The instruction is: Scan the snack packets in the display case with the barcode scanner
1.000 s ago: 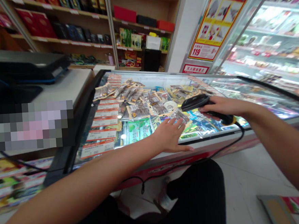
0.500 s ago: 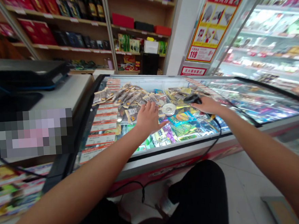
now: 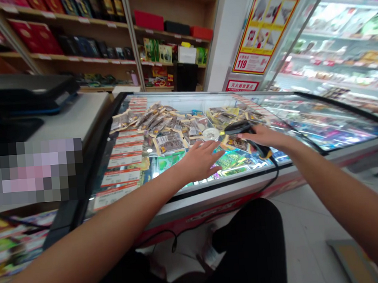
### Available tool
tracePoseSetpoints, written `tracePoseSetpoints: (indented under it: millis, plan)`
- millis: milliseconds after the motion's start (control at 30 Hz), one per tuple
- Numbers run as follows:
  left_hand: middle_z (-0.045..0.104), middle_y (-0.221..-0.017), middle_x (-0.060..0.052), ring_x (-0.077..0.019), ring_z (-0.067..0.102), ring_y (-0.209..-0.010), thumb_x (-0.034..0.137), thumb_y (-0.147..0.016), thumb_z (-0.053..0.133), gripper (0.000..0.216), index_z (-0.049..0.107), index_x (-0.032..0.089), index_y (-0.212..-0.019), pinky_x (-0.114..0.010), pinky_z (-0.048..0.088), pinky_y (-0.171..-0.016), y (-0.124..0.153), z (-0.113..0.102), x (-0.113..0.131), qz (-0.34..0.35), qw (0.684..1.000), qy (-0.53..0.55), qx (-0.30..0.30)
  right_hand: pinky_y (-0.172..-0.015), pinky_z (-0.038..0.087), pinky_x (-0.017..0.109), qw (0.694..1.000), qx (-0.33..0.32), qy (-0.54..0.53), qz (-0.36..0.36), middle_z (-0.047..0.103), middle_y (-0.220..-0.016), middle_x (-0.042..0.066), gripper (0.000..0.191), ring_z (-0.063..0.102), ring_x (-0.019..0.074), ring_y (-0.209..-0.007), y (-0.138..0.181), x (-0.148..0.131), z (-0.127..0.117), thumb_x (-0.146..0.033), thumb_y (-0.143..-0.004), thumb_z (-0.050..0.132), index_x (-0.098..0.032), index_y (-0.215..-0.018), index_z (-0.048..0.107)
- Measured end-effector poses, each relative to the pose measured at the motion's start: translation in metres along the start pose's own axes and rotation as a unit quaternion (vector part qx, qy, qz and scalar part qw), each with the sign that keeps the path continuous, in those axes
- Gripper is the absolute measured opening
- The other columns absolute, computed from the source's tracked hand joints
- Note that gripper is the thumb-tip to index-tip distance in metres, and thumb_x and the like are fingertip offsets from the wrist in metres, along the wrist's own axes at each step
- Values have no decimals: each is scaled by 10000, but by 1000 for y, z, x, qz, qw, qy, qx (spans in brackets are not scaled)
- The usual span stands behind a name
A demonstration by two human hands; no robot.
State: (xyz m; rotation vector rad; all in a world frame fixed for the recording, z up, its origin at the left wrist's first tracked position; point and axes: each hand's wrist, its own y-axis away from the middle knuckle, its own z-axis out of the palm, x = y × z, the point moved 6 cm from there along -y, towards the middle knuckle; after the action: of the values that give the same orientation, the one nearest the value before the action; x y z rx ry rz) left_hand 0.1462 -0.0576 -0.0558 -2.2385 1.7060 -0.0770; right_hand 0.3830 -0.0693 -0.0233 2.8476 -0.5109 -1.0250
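Observation:
My right hand [image 3: 266, 137] is wrapped around a black barcode scanner [image 3: 240, 128] with yellow trim, its head pointing left over the freezer's glass top. Left of it, my left hand [image 3: 205, 157] is open, fingers spread, palm down just above the glass; I cannot tell if it touches. Small brown snack packets [image 3: 169, 142] lie in a heap beyond my left hand. Another packet [image 3: 237, 143] lies below the scanner, partly covered by it. Between the heaps sits a round whitish disc [image 3: 211, 134].
The glass-topped freezer [image 3: 193, 197] has price labels [image 3: 123, 176] along its left side. A counter [image 3: 93, 111] with a black machine [image 3: 26, 92] stands left. The scanner's cable [image 3: 272, 181] hangs over the front edge. Shelves [image 3: 105, 59] line the back; a lit display case stands right.
My left hand has moved right and nearer to me, fingers now pointing right. The scanner has turned more side-on, and a packet now shows beneath it. The view has shifted slightly.

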Motion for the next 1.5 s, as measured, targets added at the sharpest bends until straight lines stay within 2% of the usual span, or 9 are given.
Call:
tracePoseSetpoints:
  millis: [100,233,467,633,767,867,967,1133,1500]
  plan:
    - [454,-1620,-139,-306,474,-1439,380,-1042,510,480,506,228,-1498,-462,383,-1114,-2,1,9,41,999,10,5,-456,467,264,996,-61,-63,-22,680,-627,49,449,626,187,-531,18,-8,16,-606,-844,743,-181,-977,686]
    - [540,-1542,-117,-287,593,-1302,354,-1051,502,443,522,260,-1484,-424,427,-1025,-5,4,8,44,999,16,-2,-473,446,246,978,-118,-167,-35,643,-602,22,496,599,163,-535,36,-21,35,-622,-861,702,-172,-1070,713]
    - [690,-1281,-134,-307,667,-1143,413,-1006,580,410,648,165,-1325,-420,462,-939,-5,3,7,44,998,-5,-33,-452,389,251,969,-15,-230,-89,597,-613,-9,387,508,124,-483,31,-37,28,-514,-814,741,-178,-982,647]
    - [731,-1184,-141,-302,685,-1093,333,-1001,574,323,693,141,-1232,-396,473,-882,-5,-1,6,31,999,-2,-29,-477,396,282,982,-18,-120,-147,532,-549,-14,374,484,136,-483,36,-36,7,-548,-803,723,-201,-765,589]
    - [746,-873,-105,-237,693,-837,239,-1015,490,258,728,140,-1000,-325,433,-718,-9,-7,-16,-80,995,64,-6,-587,484,330,983,19,16,-184,650,-651,41,375,582,200,-608,49,-34,-8,-553,-788,716,-184,-776,651]
    - [641,-686,-29,-155,575,-643,201,-995,460,295,641,162,-765,-278,353,-621,-4,-11,-41,-171,969,172,40,-707,530,363,964,62,78,-248,751,-847,66,379,663,261,-775,60,-36,-13,-494,-748,737,-174,-950,714]
    - [473,-579,28,-123,452,-574,177,-963,449,339,469,197,-625,-265,304,-595,3,-11,-66,-223,940,253,52,-632,498,342,953,40,137,-268,727,-734,48,254,657,255,-681,66,-34,-7,-432,-727,690,-197,-822,683]
    - [430,-589,28,-132,421,-574,206,-972,415,362,367,221,-613,-277,294,-596,10,-7,-87,-239,926,290,34,-604,436,303,931,0,225,-287,692,-655,32,146,651,234,-609,71,-37,7,-366,-722,651,-227,-767,644]
    - [573,-689,-27,-161,532,-664,224,-1005,404,341,470,212,-671,-289,367,-665,10,-8,-86,-242,940,238,-23,-686,447,306,925,-35,266,-269,765,-833,67,203,700,258,-755,53,-29,15,-364,-758,669,-216,-892,705]
